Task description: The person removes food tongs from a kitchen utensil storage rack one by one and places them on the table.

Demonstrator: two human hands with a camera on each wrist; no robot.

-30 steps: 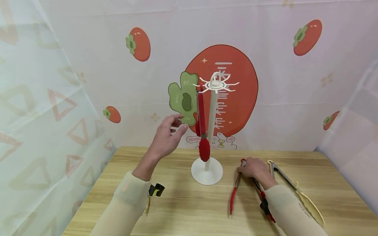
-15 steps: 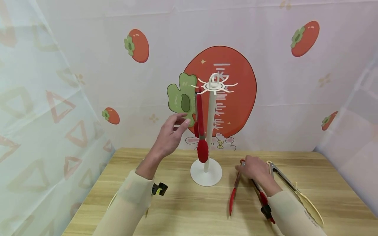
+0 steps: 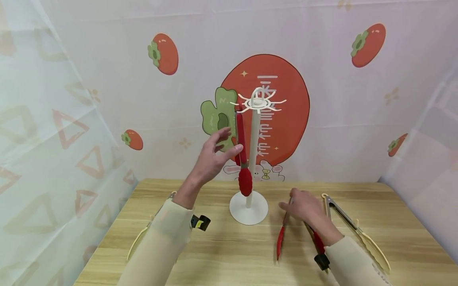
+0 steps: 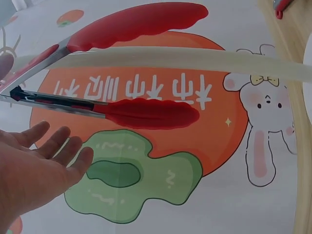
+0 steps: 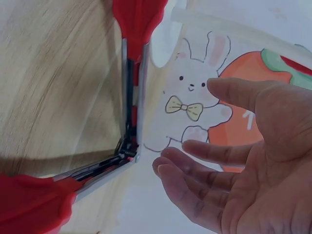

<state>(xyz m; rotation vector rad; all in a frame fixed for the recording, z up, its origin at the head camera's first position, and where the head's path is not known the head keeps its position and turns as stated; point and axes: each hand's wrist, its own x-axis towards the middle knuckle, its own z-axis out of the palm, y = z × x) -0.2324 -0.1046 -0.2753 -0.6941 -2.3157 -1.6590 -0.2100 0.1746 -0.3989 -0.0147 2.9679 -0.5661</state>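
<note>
A pair of red-and-metal tongs hangs, legs spread, from the left side of a white hook stand. My left hand is beside these tongs, palm toward them, with thumb and fingers apart. In the left wrist view, a gap shows between most fingers and the tongs. A second pair of red tongs lies spread on the table to the right. Over its hinge end hovers my right hand. The right wrist view shows this hand loosely bent and apart from the tongs.
Cream-tipped tongs lie at the right of the wooden table. Another cream pair lies at the left, partly behind my left sleeve. The stand's round white base is mid-table, before a patterned cloth backdrop.
My left hand has moved right and slightly up, closer to the hanging tongs. My right thumb and fingers have spread above the red tongs on the table.
</note>
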